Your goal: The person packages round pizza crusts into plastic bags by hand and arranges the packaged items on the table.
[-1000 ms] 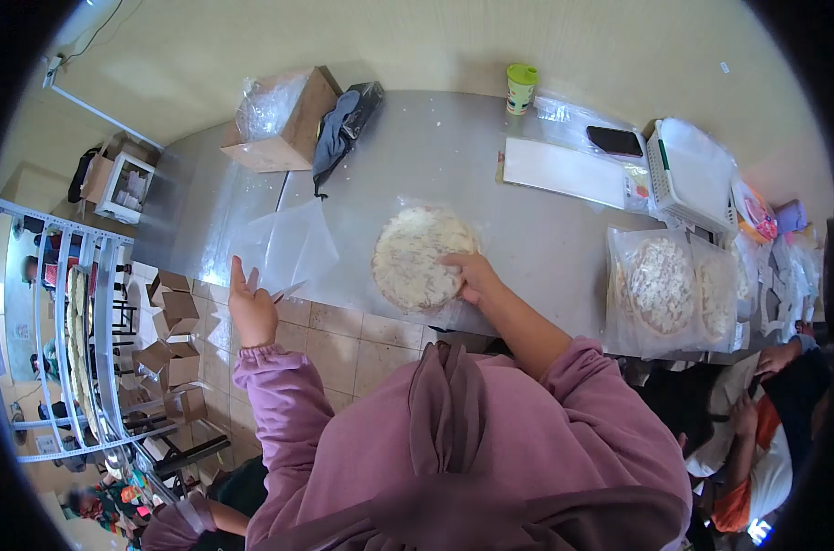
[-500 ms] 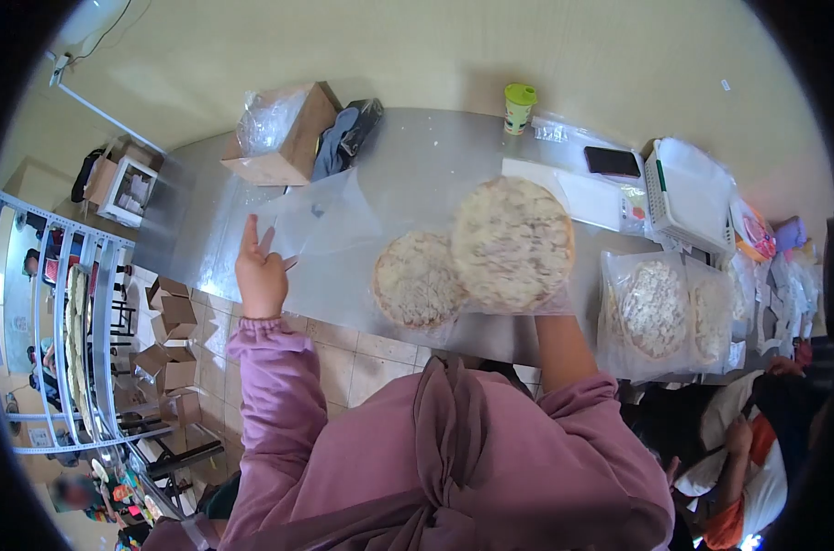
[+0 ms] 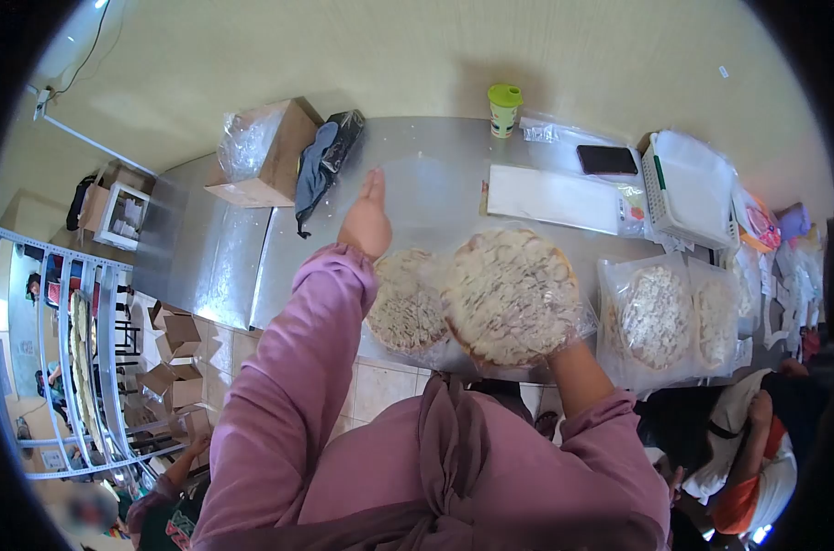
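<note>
My right hand is hidden beneath a round, cheese-topped pizza [image 3: 509,296] in clear wrap; only the wrist [image 3: 578,372] shows, and the pizza rests raised on that hand. A second cheese-topped pizza [image 3: 406,303] lies to its left on the metal table, partly overlapped by the held one. My left hand [image 3: 368,220] reaches over the table just beyond the second pizza, its fingers stretched forward and close together. I make out nothing in it. Two more bagged pizzas, a nearer one [image 3: 656,312] and another [image 3: 714,317], lie on the right.
A cardboard box [image 3: 275,151] with plastic inside and a dark cloth [image 3: 316,170] stand at the back left. Along the back are a green-lidded cup [image 3: 504,112], a white board [image 3: 555,197], a phone [image 3: 607,160] and a white basket [image 3: 688,188]. Another person [image 3: 752,441] is at right.
My left hand has swung right and inward, toward the pizzas. The clear plastic sheet beside it has left its place at left. The held pizza has moved left and closer to me.
</note>
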Available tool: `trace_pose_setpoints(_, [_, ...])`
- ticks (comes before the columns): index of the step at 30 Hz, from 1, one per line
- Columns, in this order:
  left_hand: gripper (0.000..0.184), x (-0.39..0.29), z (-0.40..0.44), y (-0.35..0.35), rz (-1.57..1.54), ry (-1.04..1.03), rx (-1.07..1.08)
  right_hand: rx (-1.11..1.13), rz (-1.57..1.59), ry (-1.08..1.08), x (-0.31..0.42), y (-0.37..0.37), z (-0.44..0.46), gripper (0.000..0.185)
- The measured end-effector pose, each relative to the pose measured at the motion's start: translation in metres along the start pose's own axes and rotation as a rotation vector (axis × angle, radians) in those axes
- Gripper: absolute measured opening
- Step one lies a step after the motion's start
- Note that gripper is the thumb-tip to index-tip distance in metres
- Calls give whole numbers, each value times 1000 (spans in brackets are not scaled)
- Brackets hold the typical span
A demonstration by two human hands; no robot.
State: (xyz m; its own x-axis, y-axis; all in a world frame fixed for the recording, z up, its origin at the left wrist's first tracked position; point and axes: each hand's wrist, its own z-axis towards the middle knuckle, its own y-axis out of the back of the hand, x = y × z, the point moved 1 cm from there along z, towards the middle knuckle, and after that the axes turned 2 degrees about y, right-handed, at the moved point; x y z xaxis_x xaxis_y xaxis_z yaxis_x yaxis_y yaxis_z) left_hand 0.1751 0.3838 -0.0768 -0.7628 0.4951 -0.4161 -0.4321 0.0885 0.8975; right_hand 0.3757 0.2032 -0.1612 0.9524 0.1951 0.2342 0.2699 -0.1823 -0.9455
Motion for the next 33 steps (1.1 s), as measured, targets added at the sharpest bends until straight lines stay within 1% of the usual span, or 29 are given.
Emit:
trace_pose_setpoints(1, [67,-2,1,-2,31,-12,56,-11,4,-25,-1,0,0,49])
trace_pose_setpoints(5, [67,0,-6,-4,65,-87,106,-33,19,-100,-11,-4,3,48])
trace_pose_setpoints(7, [68,0,-13,2,98,-121,193,-13,142,-231,-25,-13,14,48])
trace_pose_setpoints(8, [68,1,-17,7,103,-121,194,-10,147,-232,-33,-8,20,48])
trace_pose_setpoints(10, [70,4,-27,17,94,-186,293,21,155,-269,-48,-2,33,47])
trace_pose_setpoints(11, [70,6,-32,23,97,-184,295,21,159,-270,-53,2,35,47])
trace_pose_setpoints(13, [70,7,-44,31,156,-187,395,43,163,-241,-56,-6,36,47])
trace_pose_setpoints(14, [70,10,-50,34,156,-183,396,42,164,-245,-59,-12,38,47])
trace_pose_setpoints(16, [69,12,-61,38,146,-265,405,78,174,-131,-61,-21,42,47])
trace_pose_setpoints(20, [67,5,-82,30,103,-306,373,134,230,-91,-62,0,57,47])
trace_pose_setpoints(22, [62,1,-91,18,128,-337,244,173,239,-3,-63,5,61,49])
trace_pose_setpoints(23, [62,1,-95,14,123,-337,242,171,235,-2,-65,8,61,49])
trace_pose_setpoints(25, [49,-1,-99,10,65,-291,44,179,251,60,-66,4,61,52])
trace_pose_setpoints(26, [49,1,-102,5,61,-291,43,177,247,61,-66,3,59,52])
trace_pose_setpoints(28, [28,5,-107,0,-25,-113,-149,169,358,40,-63,-15,49,57])
trace_pose_setpoints(29, [28,6,-106,-2,-28,-113,-148,166,357,41,-62,-21,47,57])
trace_pose_setpoints(31, [14,7,-105,-4,240,30,29,188,387,65,-61,-29,43,61])
trace_pose_setpoints(32, [14,5,-107,-5,238,29,28,187,385,66,-60,-28,42,61])
trace_pose_setpoints(33, [10,1,-110,-5,179,-30,21,103,307,130,-59,-27,42,58])
